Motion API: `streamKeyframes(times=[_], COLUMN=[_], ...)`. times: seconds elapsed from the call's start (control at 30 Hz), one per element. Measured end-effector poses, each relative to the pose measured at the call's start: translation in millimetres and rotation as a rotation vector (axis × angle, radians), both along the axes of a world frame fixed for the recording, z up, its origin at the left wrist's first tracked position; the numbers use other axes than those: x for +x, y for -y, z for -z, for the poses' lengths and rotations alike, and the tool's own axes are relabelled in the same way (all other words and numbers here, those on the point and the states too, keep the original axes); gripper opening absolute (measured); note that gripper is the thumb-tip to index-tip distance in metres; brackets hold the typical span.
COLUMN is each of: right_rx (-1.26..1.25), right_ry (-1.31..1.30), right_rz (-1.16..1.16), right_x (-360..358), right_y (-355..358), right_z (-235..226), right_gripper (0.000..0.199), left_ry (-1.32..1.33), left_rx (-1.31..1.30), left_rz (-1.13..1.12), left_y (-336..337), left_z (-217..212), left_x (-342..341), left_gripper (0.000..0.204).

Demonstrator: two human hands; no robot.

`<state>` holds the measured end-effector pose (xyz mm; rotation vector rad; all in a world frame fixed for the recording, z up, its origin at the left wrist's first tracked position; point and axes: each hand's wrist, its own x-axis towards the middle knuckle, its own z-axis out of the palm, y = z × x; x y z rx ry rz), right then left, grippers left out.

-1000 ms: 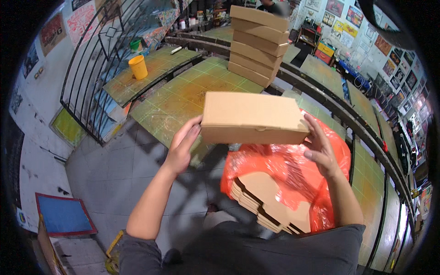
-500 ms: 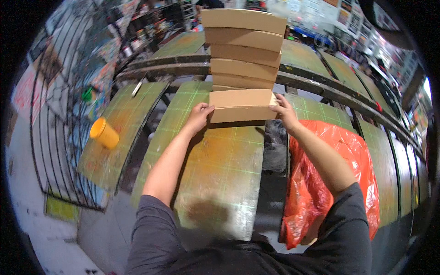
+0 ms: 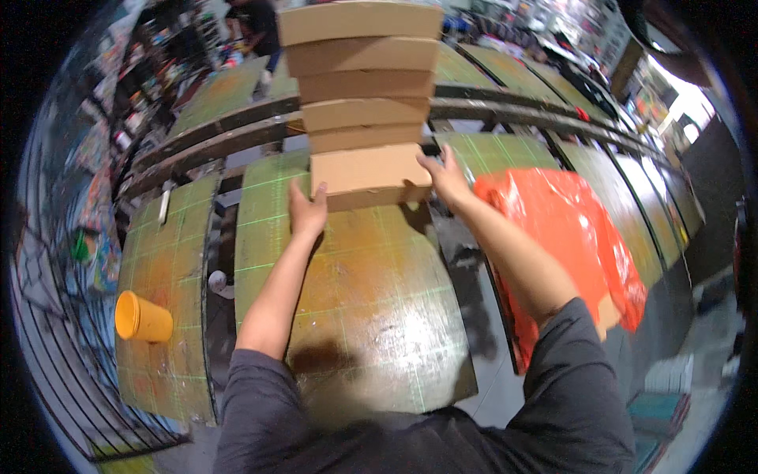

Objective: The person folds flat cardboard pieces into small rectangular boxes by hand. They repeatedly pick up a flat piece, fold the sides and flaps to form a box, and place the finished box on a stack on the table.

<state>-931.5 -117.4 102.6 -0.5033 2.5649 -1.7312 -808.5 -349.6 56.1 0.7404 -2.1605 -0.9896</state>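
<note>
A small brown cardboard box (image 3: 367, 170) rests on the green, orange-stained panel (image 3: 355, 292) in front of me. Directly behind it rises a tall stack of similar cardboard boxes (image 3: 359, 79). My left hand (image 3: 308, 212) is at the box's left front corner, thumb and fingers apart, the thumb close to its edge. At the right end, my right hand (image 3: 446, 178) has its fingers spread and raised, with the thumb near the box's corner. Neither hand is wrapped round the box; whether the thumbs touch it I cannot tell.
An orange-red plastic bag (image 3: 553, 229) covers something on the right. On the left panel stand a yellow cup (image 3: 146, 317), tipped on its side, and a slim white object (image 3: 164, 205). Dark rails (image 3: 213, 138) cross behind. A person (image 3: 257, 28) is at the far left.
The hands held the small box by its ends before; now their fingers are spread at its sides and the box sits lower, against the stack. My view has shifted to the right.
</note>
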Motion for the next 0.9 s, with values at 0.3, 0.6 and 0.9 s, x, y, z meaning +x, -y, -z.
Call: streamKeyframes(times=[0.3, 0.6, 0.9], right_rx=[-0.012, 0.942, 0.519], right_ry=[-0.609, -0.672, -0.738], right_rz=[0.193, 0.276, 0.15], right_x=[174.2, 252.7, 232.1], right_y=[-268.4, -389.3, -423.1], right_z=[-162.2, -6.7, 25.9], right_gripper=[0.047, 0.047, 0.033], left_ry=[-0.175, -0.29, -0.305], left_rx=[0.059, 0.007, 0.167], left_rz=[0.568, 0.378, 0.606], left_y=[-55.1, -101.3, -235.5], left_z=[-50.2, -62.0, -38.8], left_x=[154.2, 230.2, 261.3], left_gripper=[0.051, 0.04, 0.042])
